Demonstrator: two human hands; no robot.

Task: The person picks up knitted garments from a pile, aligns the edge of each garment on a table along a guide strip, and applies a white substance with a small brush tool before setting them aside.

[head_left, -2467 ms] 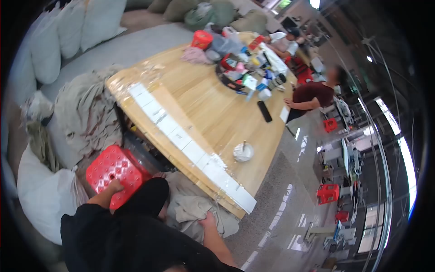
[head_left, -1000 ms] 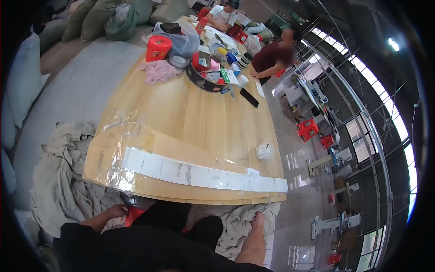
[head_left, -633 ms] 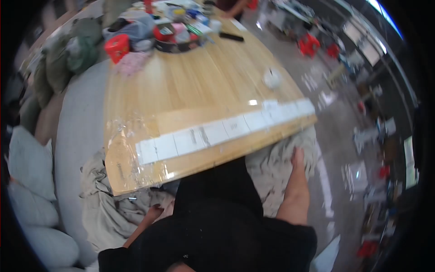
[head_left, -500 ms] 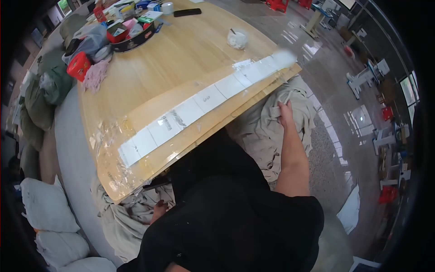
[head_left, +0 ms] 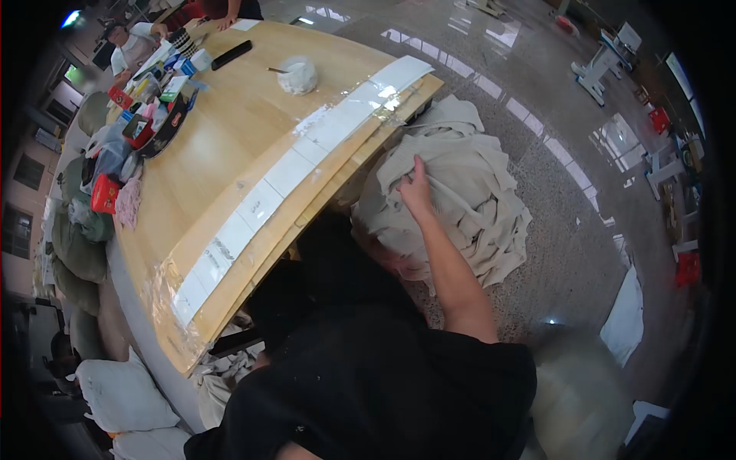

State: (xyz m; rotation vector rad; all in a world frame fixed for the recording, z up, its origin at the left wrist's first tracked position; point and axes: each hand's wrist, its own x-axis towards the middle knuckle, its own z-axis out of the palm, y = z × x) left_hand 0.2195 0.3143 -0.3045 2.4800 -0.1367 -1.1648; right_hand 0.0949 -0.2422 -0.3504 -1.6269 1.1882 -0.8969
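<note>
My right hand [head_left: 415, 187] is closed on the top of a large heap of beige cloth [head_left: 479, 207], which lies on the floor beside the table's right end. My left hand is hidden behind my black shirt and the table corner; only a bit of skin shows there, near more beige cloth [head_left: 215, 389]. The wooden table [head_left: 230, 130] has a strip of white paper sheets [head_left: 264, 199] taped along its near edge. A white tub with a stick [head_left: 297, 75] stands on the table behind the strip.
Farther along the table are a black phone [head_left: 231, 55], a round black tray [head_left: 170, 130] of small items, a red container [head_left: 105, 194] and pink cloth [head_left: 129, 203]. Two people are at the far side. White sacks [head_left: 126, 395] lie lower left; a greenish sack [head_left: 575, 391] is lower right.
The view has turned toward the right-hand cloth heap. The red stool between my legs has gone out of sight. My left hand has moved from the stool to the cloth, then out of view.
</note>
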